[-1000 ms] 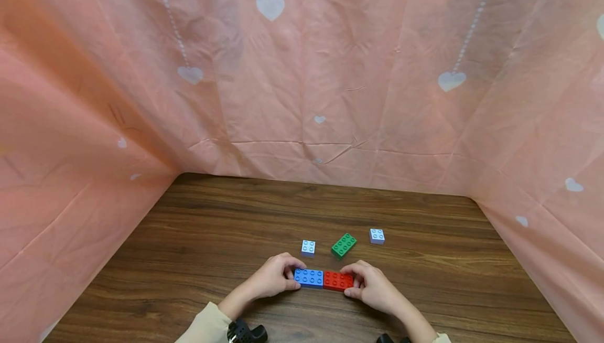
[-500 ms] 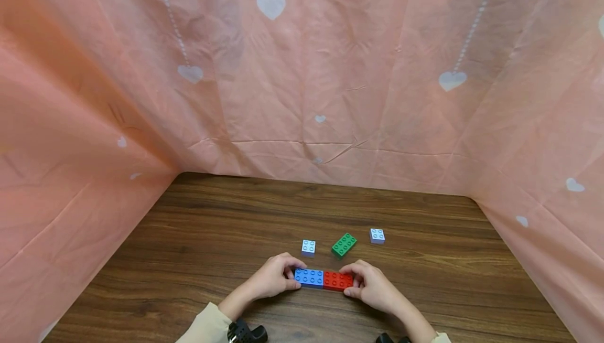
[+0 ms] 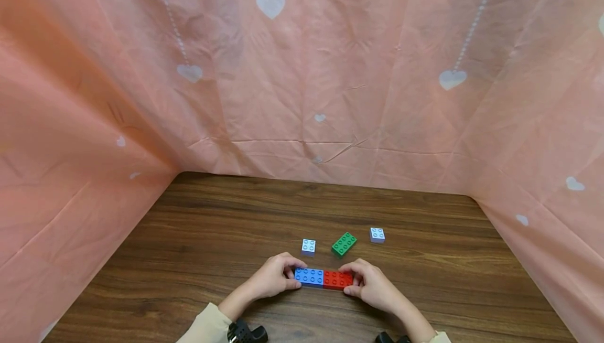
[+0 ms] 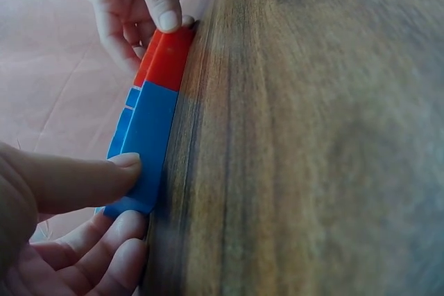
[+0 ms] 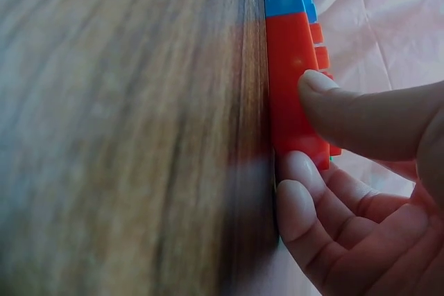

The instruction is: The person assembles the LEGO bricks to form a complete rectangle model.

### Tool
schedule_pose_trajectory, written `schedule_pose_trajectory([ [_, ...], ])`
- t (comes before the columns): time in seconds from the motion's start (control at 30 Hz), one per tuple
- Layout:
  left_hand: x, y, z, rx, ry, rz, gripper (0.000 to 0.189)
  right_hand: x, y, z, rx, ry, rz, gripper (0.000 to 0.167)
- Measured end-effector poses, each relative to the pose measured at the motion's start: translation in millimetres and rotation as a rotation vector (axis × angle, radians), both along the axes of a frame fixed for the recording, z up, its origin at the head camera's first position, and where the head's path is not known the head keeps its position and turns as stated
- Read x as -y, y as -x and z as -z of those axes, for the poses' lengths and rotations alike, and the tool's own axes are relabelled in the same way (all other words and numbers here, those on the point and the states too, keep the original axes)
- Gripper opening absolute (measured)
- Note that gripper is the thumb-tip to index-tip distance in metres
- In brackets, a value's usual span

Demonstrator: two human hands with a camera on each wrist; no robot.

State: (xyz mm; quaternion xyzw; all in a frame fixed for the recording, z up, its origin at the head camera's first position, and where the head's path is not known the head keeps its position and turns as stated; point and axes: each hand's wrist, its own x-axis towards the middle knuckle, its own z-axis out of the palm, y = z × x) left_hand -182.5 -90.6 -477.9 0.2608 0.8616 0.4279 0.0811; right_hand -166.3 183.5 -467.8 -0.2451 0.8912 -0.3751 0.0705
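Observation:
A blue eight-stud toy brick and a red toy brick lie end to end on the wooden table, their short ends meeting. My left hand pinches the outer end of the blue brick, thumb on the near side and a finger at the far side. At the opposite end my right hand pinches the red brick the same way. In the left wrist view the thumb presses the side of the blue brick. The right wrist view has the thumb against the red brick.
Beyond the pair lie a small white-topped brick, a green brick set at an angle, and another small pale brick. A pink curtain with hearts surrounds the back and sides of the brown table.

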Motion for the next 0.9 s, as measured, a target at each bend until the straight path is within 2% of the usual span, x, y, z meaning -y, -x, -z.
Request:
schedule_pose_trajectory([
  [0.3, -0.7, -1.0, 2.5, 0.029, -0.03, -0.017, 0.032, 1.1, -1.0, -1.2, -0.003, 0.022, -0.008, 0.031],
  [0.63, -2.5, -2.4, 6.2, 0.004, -0.071, -0.031, 0.035, 3.1, -0.8, -1.6, -0.011, 0.021, -0.005, 0.032],
  [0.9, -0.7, -3.7, 4.3, 0.022, -0.103, -0.047, 0.042, 2.9, -1.3, -1.3, -0.013, 0.029, 0.004, 0.035],
])
